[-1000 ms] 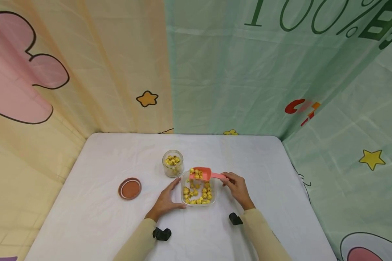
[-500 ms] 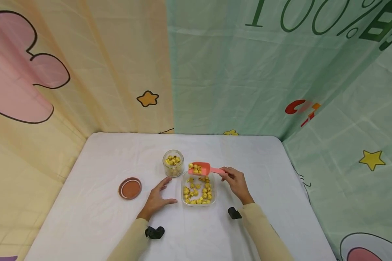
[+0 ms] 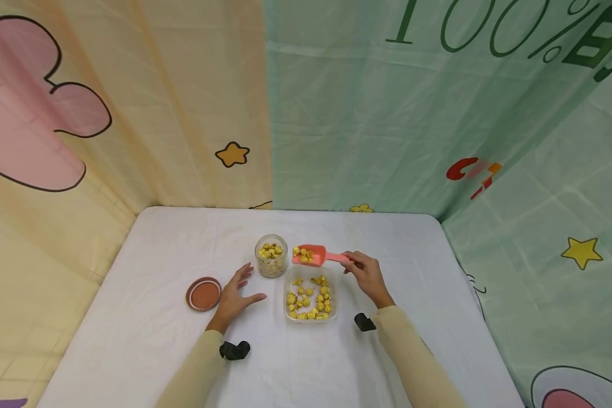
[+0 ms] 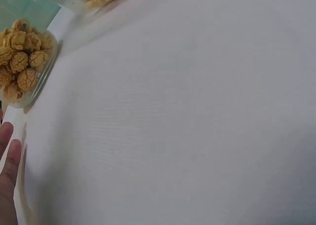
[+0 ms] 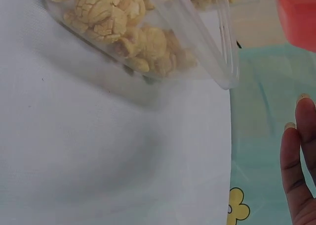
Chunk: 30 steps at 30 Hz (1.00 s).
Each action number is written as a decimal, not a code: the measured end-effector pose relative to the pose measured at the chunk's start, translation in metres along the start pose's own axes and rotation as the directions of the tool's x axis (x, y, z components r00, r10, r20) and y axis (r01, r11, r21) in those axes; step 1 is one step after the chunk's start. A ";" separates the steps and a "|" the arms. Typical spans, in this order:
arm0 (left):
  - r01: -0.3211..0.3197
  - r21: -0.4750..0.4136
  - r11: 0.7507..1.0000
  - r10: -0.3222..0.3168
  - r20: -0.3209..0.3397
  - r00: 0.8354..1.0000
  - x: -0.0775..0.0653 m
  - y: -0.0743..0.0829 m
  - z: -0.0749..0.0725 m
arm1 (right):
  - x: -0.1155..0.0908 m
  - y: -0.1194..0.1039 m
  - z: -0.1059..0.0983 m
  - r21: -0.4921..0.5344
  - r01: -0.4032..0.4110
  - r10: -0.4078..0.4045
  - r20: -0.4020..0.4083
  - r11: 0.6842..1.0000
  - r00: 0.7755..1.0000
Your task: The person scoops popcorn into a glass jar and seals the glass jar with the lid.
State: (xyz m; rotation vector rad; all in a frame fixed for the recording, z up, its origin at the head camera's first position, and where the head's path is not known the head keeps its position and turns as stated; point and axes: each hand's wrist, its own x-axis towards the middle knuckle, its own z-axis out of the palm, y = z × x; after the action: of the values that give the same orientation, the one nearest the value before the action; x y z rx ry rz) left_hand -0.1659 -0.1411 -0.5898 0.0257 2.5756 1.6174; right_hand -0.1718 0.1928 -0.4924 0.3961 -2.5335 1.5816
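Observation:
My right hand (image 3: pixel 368 276) grips the handle of a coral-pink scoop (image 3: pixel 320 255) loaded with yellow popcorn (image 3: pixel 303 254). The scoop is held above the back edge of a clear square plastic container (image 3: pixel 287 313), its mouth facing the glass jar (image 3: pixel 272 268). Popcorn is scattered over the container's bottom, and the jar holds popcorn too. My left hand (image 3: pixel 233 299) is held with fingers and thumb spread, left of the container and just in front of the jar, holding nothing. In the right wrist view, part of the scoop (image 5: pixel 298 17) shows above the fingers.
A round brown lid (image 3: pixel 204 294) lies on the white tablecloth (image 3: pixel 148 317), left of my left hand. Printed curtains (image 3: pixel 326 113) hang behind the table and along both sides.
My left hand has left the container's side and moved left and back toward the jar. My right hand has raised the loaded scoop away from the container, toward the back.

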 end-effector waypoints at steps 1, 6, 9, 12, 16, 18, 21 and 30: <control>0.007 -0.001 1.000 -0.007 -0.003 1.000 0.002 0.001 -0.001 | 0.001 -0.001 0.000 0.002 0.003 -0.003 0.000 1.000 1.000; 0.021 -0.042 0.999 -0.020 0.004 1.000 0.012 0.009 -0.006 | 0.006 -0.002 0.002 0.007 0.007 -0.007 -0.007 1.000 1.000; 0.016 -0.058 0.998 -0.015 0.013 1.000 0.018 0.015 -0.007 | 0.009 -0.003 0.003 0.012 0.001 -0.001 -0.010 1.000 1.000; 0.007 -0.072 0.997 -0.006 0.012 1.000 0.024 0.022 -0.008 | 0.012 -0.005 0.007 0.009 -0.009 0.009 -0.006 1.000 1.000; -0.022 -0.070 0.997 0.023 0.008 1.000 0.031 0.030 -0.006 | 0.017 -0.008 0.010 -0.010 -0.027 0.027 -0.004 1.000 1.000; -0.027 -0.058 0.998 0.028 0.010 1.000 0.035 0.033 -0.005 | 0.020 -0.005 0.012 -0.010 -0.031 0.031 -0.007 0.999 1.000; -0.012 -0.045 0.999 0.013 0.015 1.000 0.040 0.035 -0.004 | 0.028 0.010 0.017 0.003 -0.027 0.027 -0.007 1.000 1.000; 0.002 -0.043 0.999 -0.001 0.032 0.999 0.048 0.039 -0.003 | 0.044 0.027 0.026 0.011 0.012 -0.012 0.015 1.000 1.000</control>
State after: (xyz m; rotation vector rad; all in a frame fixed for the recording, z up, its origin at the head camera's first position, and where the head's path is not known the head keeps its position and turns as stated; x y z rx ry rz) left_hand -0.2158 -0.1235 -0.5572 0.0464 2.5161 1.6573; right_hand -0.2205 0.1743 -0.5167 0.4261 -2.5297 1.5952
